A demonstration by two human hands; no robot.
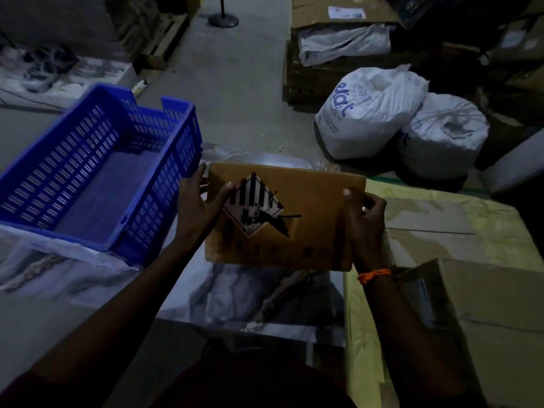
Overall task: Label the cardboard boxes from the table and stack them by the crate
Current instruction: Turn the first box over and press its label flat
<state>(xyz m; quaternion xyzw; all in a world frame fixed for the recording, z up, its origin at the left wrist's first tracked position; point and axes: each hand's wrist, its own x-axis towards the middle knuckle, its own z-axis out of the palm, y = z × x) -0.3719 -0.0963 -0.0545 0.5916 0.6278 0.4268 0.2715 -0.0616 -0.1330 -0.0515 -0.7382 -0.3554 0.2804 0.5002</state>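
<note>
A flat brown cardboard box [312, 225] is held in front of me, just right of the blue slotted crate [97, 172]. Its top bears a torn white diamond label [253, 207] with black stripes. My left hand [197, 207] grips the box's left edge, thumb on the label's corner. My right hand [363, 222], an orange band at its wrist, grips the right edge with the thumb on top. The crate looks empty and sits on a marble-patterned sheet [250, 293].
At the right lies a pale yellow-wrapped surface [482, 219] with an open cardboard carton [485, 313] on it. Two white sacks [368, 113] stand on the floor beyond, with stacked cartons [338, 54] behind them. A black stand base [223, 19] is far back.
</note>
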